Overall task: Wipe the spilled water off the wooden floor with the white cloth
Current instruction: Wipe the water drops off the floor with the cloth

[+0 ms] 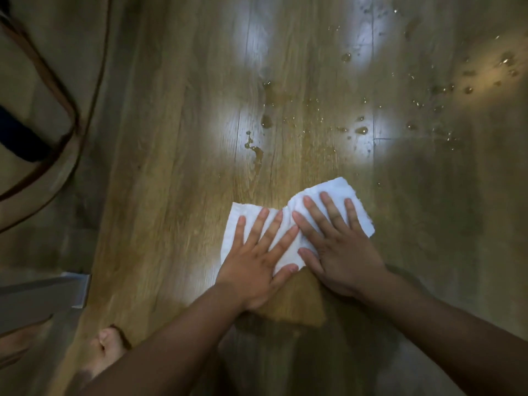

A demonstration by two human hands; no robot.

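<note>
A white cloth (288,240) lies crumpled flat on the wooden floor (177,155) near the middle of the view. My left hand (255,260) presses on its left half, palm down with fingers spread. My right hand (335,248) presses on its right half the same way, its thumb touching the left hand's fingers. Spilled water (258,154) lies beyond the cloth as a streak and droplets, with more drops (361,130) scattered toward the far right (468,90).
A beige cushion or mat with brown piping (34,90) lies along the left edge. A grey metal-looking corner (77,290) juts in at lower left. My bare foot (105,352) rests on the floor at the bottom left.
</note>
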